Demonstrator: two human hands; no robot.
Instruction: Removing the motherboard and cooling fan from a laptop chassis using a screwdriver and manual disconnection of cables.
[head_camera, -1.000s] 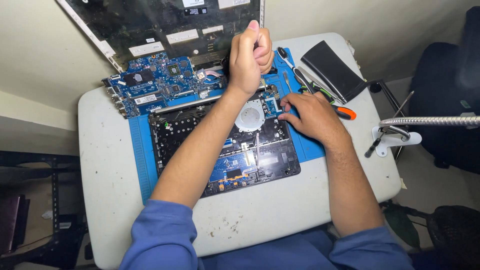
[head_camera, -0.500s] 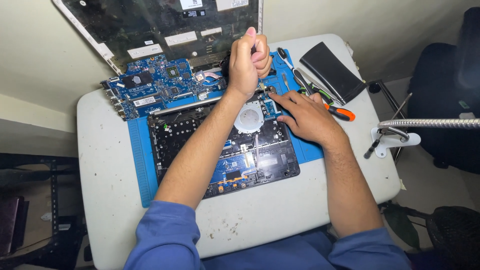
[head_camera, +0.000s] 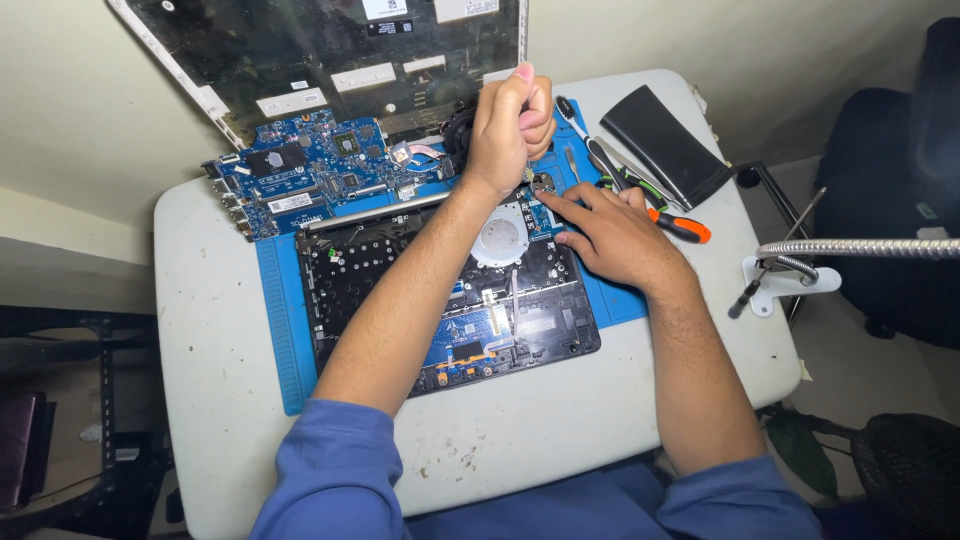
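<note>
Here the left hand (head_camera: 508, 125) is raised above the far edge of the opened laptop base (head_camera: 450, 290), forearm stretched diagonally across it, fingers curled into a closed fist around a thin screwdriver (head_camera: 527, 172) whose short metal tip shows just below the palm, pointing down at the upper right corner of the base. The right hand (head_camera: 612, 235) is laid flat on the right side of the base, wrist bent inward, fingers spread, the index fingertip pressed beside the screwdriver tip; nothing is pinched in this grip. The base is black plastic, matte, with a pale round disc near its middle and a blue circuit strip lower down. It lies on a ribbed blue mat (head_camera: 285, 330) on the scuffed white worktop (head_camera: 200, 400). A blue motherboard (head_camera: 310, 175), densely studded with chips, rests just behind the base. A glossy dark lid panel (head_camera: 330, 45) leans upright behind. Orange-handled pliers (head_camera: 670, 222) and a black wedge-shaped case (head_camera: 665, 145) lie right of the hands.
</note>
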